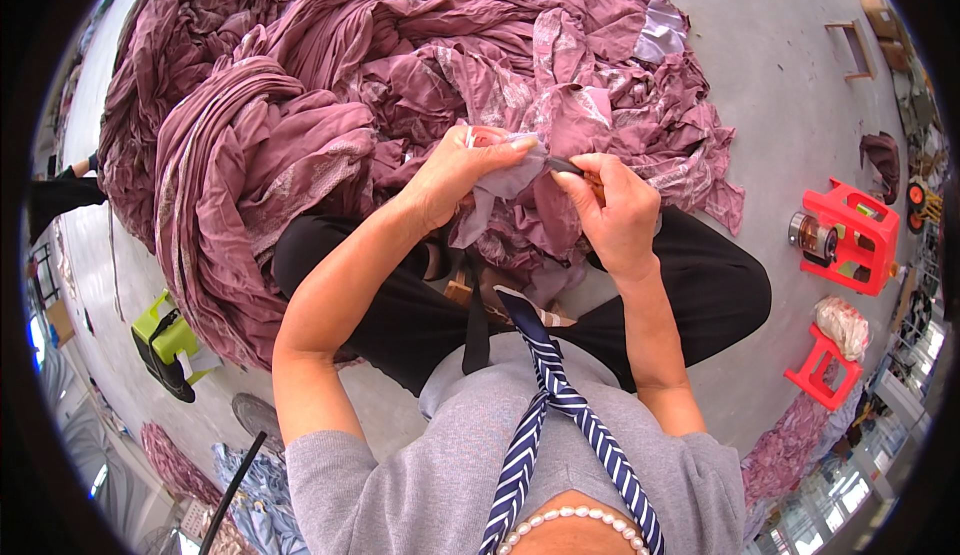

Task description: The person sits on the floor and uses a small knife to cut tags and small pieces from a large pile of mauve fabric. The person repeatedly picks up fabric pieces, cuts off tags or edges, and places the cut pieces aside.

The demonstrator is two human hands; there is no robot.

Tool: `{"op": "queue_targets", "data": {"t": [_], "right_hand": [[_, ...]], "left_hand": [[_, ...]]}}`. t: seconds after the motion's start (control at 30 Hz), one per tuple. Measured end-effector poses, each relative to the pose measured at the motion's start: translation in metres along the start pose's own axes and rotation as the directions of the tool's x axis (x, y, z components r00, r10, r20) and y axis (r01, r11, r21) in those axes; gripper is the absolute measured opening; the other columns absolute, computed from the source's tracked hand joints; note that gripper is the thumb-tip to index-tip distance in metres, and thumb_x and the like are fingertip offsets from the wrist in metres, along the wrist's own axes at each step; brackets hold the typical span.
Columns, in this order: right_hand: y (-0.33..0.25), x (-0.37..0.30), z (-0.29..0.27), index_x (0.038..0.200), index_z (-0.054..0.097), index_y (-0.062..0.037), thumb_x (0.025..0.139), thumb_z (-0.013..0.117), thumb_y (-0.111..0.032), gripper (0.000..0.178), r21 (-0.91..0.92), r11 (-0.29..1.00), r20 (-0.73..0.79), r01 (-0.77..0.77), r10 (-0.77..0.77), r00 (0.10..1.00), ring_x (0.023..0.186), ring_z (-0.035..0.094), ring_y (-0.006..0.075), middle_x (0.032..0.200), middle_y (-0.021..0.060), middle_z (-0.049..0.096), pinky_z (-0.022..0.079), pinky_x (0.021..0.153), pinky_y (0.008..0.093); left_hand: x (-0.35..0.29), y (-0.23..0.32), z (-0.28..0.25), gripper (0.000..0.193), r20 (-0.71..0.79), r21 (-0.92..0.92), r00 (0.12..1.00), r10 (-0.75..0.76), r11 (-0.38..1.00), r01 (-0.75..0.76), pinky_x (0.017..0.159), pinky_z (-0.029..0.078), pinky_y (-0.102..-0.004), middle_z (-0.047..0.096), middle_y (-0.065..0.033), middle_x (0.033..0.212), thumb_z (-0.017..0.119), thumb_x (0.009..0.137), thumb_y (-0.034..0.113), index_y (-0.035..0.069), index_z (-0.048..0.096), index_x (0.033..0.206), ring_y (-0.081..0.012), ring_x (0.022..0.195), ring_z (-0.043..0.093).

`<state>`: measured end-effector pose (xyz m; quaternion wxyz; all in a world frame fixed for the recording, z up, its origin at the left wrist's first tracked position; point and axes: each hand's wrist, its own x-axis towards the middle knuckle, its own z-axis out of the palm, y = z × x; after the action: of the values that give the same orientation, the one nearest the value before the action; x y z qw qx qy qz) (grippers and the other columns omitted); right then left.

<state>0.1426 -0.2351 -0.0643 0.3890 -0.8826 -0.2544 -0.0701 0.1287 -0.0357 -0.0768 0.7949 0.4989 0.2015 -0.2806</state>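
Note:
A large heap of dusty-pink patterned fabric (400, 15) is piled on the floor before me and spills against my legs. My left hand (450, 175) pinches a pale lilac edge of the cloth (510, 177) between thumb and fingers, with a red and white wrap around one finger. Close beside it, my right hand (622, 213) is closed on a small dark tool (565, 166), its tip touching or almost touching the held edge. Most of that tool is hidden in the palm, so its exact kind does not show.
Two red plastic stools (880, 230) stand to the right, a glass jar (812, 237) by one and a white bundle (842, 327) on the other. A green and black object (165, 345) lies left. Another person's dark-clothed limb (65, 200) shows at far left.

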Motion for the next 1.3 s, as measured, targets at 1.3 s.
{"op": "queue_targets", "data": {"t": [1.3], "right_hand": [[-0.001, 0.004, -0.007, 0.086, 0.057, -0.0017, 0.082, 0.067, -0.014, 0.015, -0.027, 0.998, 0.113, -0.054, 0.057, 0.992, 0.058, 0.059, 0.0104, 0.069, 0.0055, 0.062, 0.044, 0.05, 0.0239]], "left_hand": [[0.001, -0.003, 0.001, 0.021, -0.014, -0.016, 1.0, 0.005, 1.0, -0.005, 0.052, 0.046, -0.0186, 0.064, -0.0011, 0.077, 0.064, 0.084, 0.023, 0.003, 0.064, 0.093, -0.0059, 0.063, 0.059]]}}
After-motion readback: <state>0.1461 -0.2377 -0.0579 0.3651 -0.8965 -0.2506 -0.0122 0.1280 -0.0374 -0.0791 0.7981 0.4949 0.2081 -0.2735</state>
